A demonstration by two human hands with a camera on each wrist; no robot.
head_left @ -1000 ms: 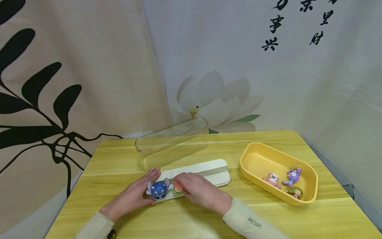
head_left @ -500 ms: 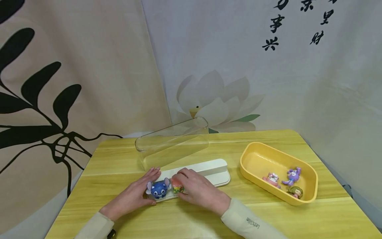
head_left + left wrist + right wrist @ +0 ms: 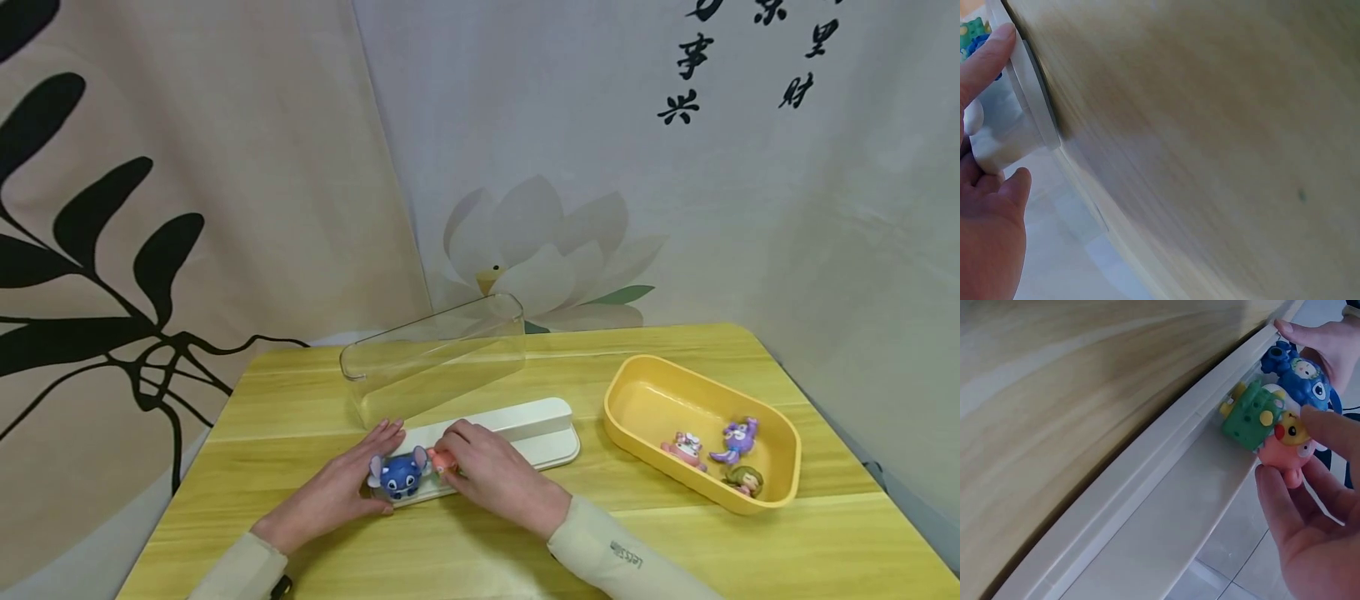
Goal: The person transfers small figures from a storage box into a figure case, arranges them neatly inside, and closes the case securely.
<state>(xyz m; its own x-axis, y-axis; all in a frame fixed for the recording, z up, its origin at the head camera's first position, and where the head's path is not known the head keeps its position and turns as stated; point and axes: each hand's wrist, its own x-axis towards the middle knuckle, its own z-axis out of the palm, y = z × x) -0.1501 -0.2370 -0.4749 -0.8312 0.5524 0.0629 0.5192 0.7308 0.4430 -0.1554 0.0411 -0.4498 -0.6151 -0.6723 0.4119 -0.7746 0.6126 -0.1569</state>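
Observation:
My left hand (image 3: 337,487) grips the left end of a white stepped display base (image 3: 551,450), thumb at its front edge. Close to that thumb stands a blue big-eared Stitch figurine (image 3: 400,478) on the base. Just right of it, my right hand (image 3: 502,479) pinches a small pink-headed figurine (image 3: 1280,457) between thumb and fingers. In the right wrist view this toy has a green spotted body and a yellow muzzle, and it overlaps the blue one. My right fingers hide much of it in the head view.
Behind the base stands a clear cover (image 3: 442,358). A yellow tray (image 3: 637,375) at the right holds a pink figurine (image 3: 684,450), a purple one (image 3: 737,440) and a green-haired one (image 3: 744,481). A printed curtain (image 3: 525,125) hangs behind the table.
My right hand has shifted slightly left, with the pink-headed figurine now closer to the blue one and turned, so less of its green part shows. My left hand has stayed in place.

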